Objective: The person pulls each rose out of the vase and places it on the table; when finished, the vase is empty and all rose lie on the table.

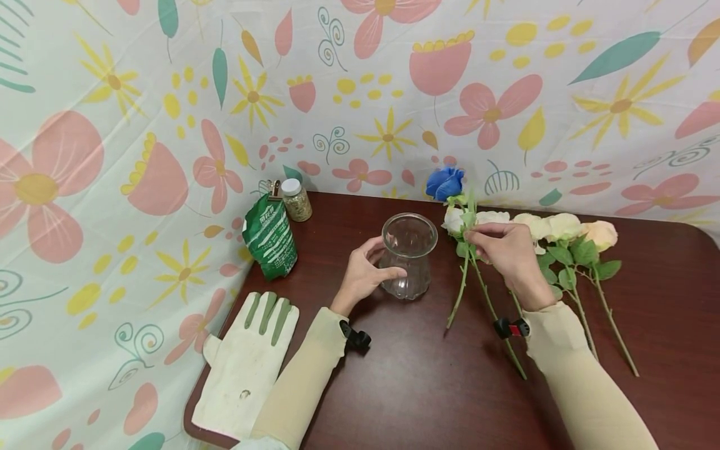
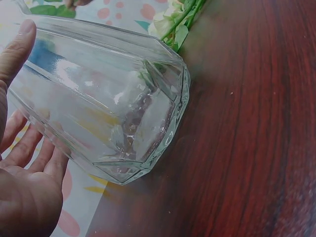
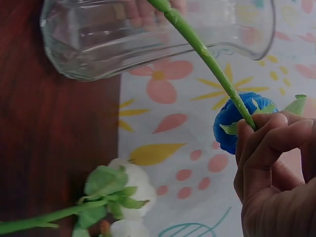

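Observation:
My left hand (image 1: 362,275) grips a clear glass vase (image 1: 413,278) from its left side, the thumb across the front and the fingers behind. The vase stands upright with a wide flared rim; the left wrist view shows its faceted base (image 2: 170,118). To the right of it, my right hand (image 1: 509,253) pinches the green stem of a blue rose (image 1: 445,184) just below the bloom. That stem (image 3: 207,57) slants down between vase and hand, its cut end low. White roses (image 3: 136,190) lie under and beside the right hand.
Cream roses (image 1: 564,226) and a peach rose (image 1: 600,234) lie at right, stems toward me. At left are a green packet (image 1: 270,237), a lidded jar (image 1: 297,201) of dried bits and a white-and-green glove (image 1: 247,369). A flower-patterned cloth (image 1: 315,94) hangs along the table's back and left.

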Action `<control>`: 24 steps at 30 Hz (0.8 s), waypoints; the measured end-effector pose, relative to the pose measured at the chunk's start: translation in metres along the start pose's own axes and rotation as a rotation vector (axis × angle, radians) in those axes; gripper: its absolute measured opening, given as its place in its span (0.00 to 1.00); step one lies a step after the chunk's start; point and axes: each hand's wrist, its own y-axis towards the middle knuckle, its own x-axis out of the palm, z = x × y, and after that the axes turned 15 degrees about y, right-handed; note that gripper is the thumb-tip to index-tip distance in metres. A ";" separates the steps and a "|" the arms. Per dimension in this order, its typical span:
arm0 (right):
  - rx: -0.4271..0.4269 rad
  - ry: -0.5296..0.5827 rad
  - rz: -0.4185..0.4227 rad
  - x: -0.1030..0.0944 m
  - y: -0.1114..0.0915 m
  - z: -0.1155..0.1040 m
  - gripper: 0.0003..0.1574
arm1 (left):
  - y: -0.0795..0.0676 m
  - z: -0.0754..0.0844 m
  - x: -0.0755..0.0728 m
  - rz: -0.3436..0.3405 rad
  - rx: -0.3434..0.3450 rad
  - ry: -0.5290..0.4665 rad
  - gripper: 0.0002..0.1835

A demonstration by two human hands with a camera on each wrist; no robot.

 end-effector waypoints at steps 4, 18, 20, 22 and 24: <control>0.012 -0.032 -0.014 0.001 0.003 0.012 0.13 | 0.000 0.000 0.000 0.002 0.002 -0.005 0.39; 0.126 -0.115 -0.066 0.004 0.009 0.036 0.23 | 0.000 0.000 0.001 0.006 -0.003 -0.014 0.38; 0.139 -0.113 -0.079 0.003 0.010 0.039 0.24 | -0.001 0.000 0.001 0.003 -0.006 -0.012 0.38; 0.147 -0.118 -0.096 0.003 0.010 0.041 0.24 | -0.001 0.000 0.000 0.001 -0.005 -0.013 0.38; 0.151 -0.133 -0.114 0.003 0.012 0.043 0.23 | -0.001 0.001 0.000 0.001 -0.002 -0.013 0.38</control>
